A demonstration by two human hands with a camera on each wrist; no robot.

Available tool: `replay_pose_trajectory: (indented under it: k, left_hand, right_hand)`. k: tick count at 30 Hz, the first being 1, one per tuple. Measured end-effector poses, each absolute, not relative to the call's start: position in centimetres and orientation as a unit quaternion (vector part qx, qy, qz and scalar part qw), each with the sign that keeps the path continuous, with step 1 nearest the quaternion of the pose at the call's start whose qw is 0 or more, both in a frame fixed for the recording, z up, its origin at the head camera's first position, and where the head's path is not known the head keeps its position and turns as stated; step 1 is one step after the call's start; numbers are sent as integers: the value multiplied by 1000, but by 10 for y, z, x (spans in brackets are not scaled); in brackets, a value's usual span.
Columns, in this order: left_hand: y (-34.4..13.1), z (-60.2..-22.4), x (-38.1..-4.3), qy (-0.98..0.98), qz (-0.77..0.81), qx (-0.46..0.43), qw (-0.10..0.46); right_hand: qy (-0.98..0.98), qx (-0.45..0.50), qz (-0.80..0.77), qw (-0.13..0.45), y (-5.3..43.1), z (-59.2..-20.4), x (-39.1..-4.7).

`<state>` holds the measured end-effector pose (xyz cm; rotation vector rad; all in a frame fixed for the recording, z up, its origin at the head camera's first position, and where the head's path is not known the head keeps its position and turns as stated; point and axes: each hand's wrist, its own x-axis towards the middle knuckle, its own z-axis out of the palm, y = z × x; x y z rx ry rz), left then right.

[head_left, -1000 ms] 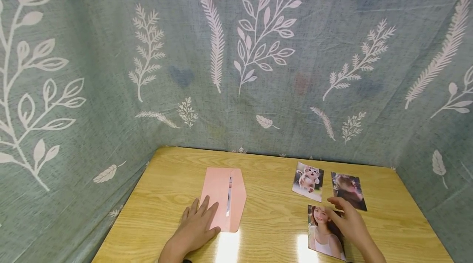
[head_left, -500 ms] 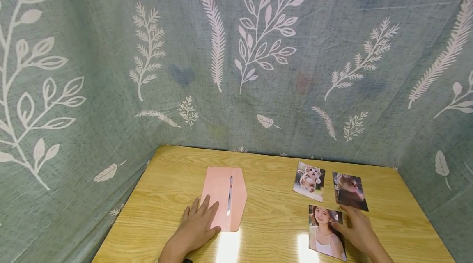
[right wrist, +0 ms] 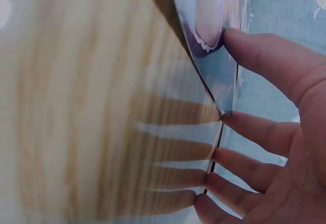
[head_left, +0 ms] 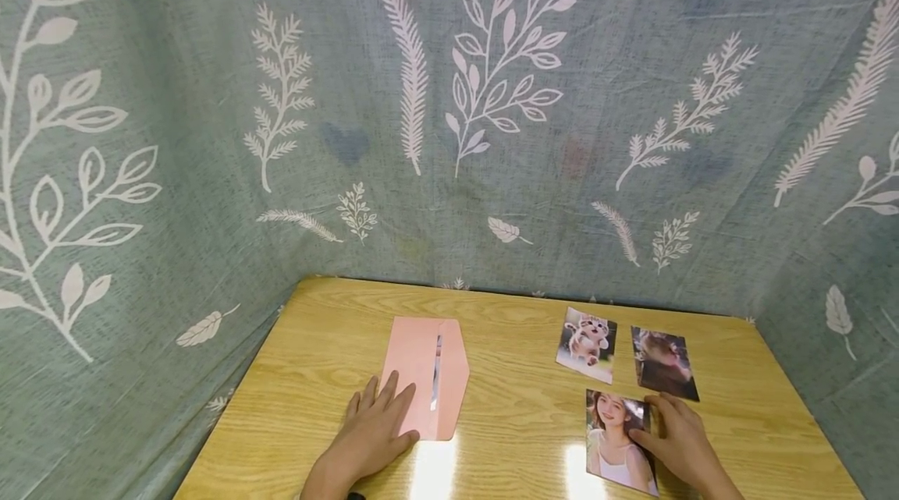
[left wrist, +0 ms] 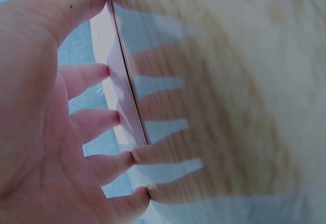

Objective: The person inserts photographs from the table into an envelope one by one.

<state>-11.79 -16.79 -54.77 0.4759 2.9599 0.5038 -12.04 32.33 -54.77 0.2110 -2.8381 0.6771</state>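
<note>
My left hand (head_left: 372, 431) rests spread on the pink envelope (head_left: 414, 344), with its fingertips on the left part. The flap points right, and a narrow strip of a picture (head_left: 437, 367) shows at the opening. On the right, my right hand (head_left: 680, 437) touches a photo of a person in a white top (head_left: 611, 445). Its thumb (right wrist: 244, 43) lies on the photo's face and its index fingertip is right at a corner. The other fingertips (right wrist: 221, 155) meet the tabletop, spread apart. This photo lies close to the table.
A kitten photo (head_left: 586, 344) and a dark photo (head_left: 663, 363) lie farther back on the right of the wooden table (head_left: 520, 375). A green cloth (head_left: 435, 235) with white leaf prints hangs behind and at the sides. Bright glare marks the front edge.
My right hand has come down and slightly right, from above the photo's upper part to its right edge and corner. The left hand and the envelope have stayed put.
</note>
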Motion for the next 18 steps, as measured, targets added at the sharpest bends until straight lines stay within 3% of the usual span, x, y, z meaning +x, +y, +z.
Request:
replay_pose_trajectory:
  k: [7,18]
  left_hand:
    - [-168,-549,-118,973,161,156,54]
    - [-168,-546,-119,972,165,154,65]
  right_hand:
    - [-962,58,240,114,322,-547,-121]
    - [-951,-34,301,63,320,-537,-124]
